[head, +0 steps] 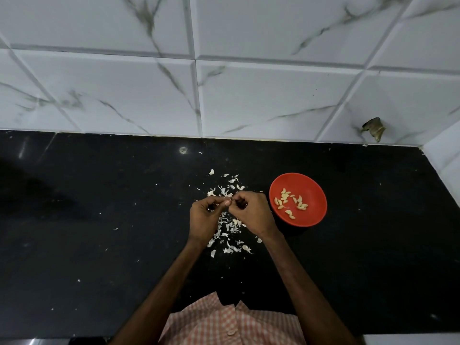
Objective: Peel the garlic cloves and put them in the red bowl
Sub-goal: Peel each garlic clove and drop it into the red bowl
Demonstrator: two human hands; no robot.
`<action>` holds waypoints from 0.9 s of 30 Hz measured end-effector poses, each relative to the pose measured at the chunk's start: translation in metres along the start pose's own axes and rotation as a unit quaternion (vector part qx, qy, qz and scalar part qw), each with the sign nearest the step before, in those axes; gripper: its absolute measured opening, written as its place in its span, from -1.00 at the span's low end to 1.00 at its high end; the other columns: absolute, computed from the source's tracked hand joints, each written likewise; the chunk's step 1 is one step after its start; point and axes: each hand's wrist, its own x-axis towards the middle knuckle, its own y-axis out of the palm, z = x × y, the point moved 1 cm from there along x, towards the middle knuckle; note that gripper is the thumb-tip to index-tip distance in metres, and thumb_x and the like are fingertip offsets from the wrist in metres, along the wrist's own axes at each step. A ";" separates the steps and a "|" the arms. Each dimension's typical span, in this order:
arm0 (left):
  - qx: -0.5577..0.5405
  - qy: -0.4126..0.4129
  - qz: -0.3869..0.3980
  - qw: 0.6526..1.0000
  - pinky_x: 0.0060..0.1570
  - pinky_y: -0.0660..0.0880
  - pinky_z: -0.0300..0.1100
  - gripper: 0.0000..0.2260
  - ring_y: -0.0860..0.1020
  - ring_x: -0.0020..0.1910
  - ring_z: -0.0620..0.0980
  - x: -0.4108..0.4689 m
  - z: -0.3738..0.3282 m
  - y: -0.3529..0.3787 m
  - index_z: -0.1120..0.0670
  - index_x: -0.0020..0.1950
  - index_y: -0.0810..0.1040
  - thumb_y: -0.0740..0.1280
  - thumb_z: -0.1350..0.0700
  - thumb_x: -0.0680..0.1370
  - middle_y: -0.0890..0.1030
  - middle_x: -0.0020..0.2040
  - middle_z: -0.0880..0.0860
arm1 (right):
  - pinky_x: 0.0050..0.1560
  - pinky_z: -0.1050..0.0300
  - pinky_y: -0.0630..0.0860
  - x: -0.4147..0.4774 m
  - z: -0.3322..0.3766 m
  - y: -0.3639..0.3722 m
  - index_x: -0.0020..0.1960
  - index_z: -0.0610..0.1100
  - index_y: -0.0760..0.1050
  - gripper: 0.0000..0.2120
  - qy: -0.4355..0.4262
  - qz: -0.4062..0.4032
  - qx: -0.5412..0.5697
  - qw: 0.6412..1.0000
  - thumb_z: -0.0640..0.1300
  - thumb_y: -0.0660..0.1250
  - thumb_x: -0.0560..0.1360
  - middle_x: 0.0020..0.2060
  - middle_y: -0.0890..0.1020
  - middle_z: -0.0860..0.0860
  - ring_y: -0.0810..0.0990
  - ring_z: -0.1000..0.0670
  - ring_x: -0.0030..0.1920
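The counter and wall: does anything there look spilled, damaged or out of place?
Garlic skins lie scattered over the black counter left of the red bowl, with stray flakes further out. On the right, a wall tile has a dark broken patch just above the counter. The peeled cloves all lie inside the bowl.

Counter and tiled wall corner.
Black glossy stone countertop (94,220); white bevelled wall tiles with grey marble veining (273,95) behind it; brownish damaged patch (374,128) low on the tiles, right; white side wall (446,155) adjoining.
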 end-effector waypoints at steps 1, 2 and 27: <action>0.004 0.004 0.000 1.000 0.14 0.61 0.10 -0.90 0.71 0.01 0.06 0.000 0.001 0.001 0.17 0.03 0.73 0.47 0.24 0.53 0.75 -0.06 0.04 | -0.23 0.12 0.62 0.000 0.000 0.000 -0.15 -0.18 0.64 -0.92 0.005 -0.002 0.000 1.000 -0.18 0.45 0.49 -0.33 0.66 0.06 0.63 0.08 -0.31; 0.006 0.008 -0.002 1.000 0.15 0.61 0.11 -0.89 0.71 0.02 0.05 0.000 0.001 0.001 0.17 0.05 0.73 0.46 0.25 0.54 0.75 -0.04 0.04 | -0.22 0.12 0.62 0.000 0.000 0.000 -0.15 -0.18 0.64 -0.92 0.009 -0.003 0.000 1.000 -0.17 0.45 0.48 -0.33 0.66 0.06 0.63 0.08 -0.31; -0.117 -0.081 -0.027 0.989 -0.55 0.32 -0.27 -0.86 0.47 -0.35 -0.13 -0.003 -0.006 0.000 0.16 0.06 0.68 0.36 0.13 0.63 0.64 -0.17 0.05 | 0.00 0.12 0.63 0.003 -0.002 -0.006 0.07 -0.10 0.63 -0.91 -0.036 -0.063 -0.016 0.997 -0.18 0.40 0.58 0.01 0.58 0.09 0.60 0.10 0.02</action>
